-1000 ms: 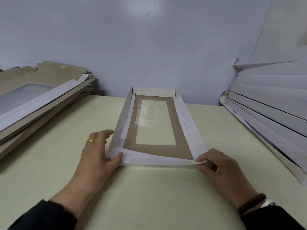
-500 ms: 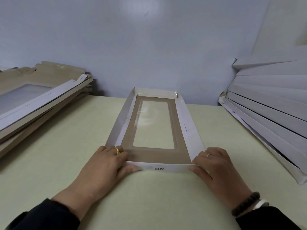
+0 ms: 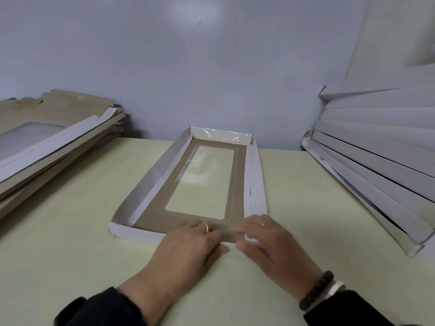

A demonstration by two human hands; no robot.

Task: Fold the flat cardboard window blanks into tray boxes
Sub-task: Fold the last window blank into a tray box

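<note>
both hands at the near right corner of a half-formed window tray

a long white cardboard tray with a brown inner face and a clear rectangular film window (image 3: pixel 188 182) lies lengthwise in the middle of the pale yellow-green table (image 3: pixel 70 243), its far end close to the grey-blue wall (image 3: pixel 211 67). its far end wall stands upright and glossy, the two long side walls lean outward, and the near end wall is raised along the front edge.

the left hand (image 3: pixel 188 250), with a gold ring on one finger, lies palm down across the near end wall, its fingers reaching over the rim onto the brown inner face just beside the right corner; whether it grasps the wall or only presses on it cannot be told, as the fingertips are blurred. the right hand (image 3: pixel 263 241), wearing a thin ring and a dark bead bracelet at the wrist, sits at the near right corner with its fingers curled around a small white flap of the tray. the two hands are nearly touching. both forearms are in dark sleeves.

on the left of the table rests a slanting stack of flat brown-and-white window blanks (image 3: pixel 47 142). on the right, a leaning stack of folded white trays (image 3: pixel 376 161) fans up against the wall.
</note>
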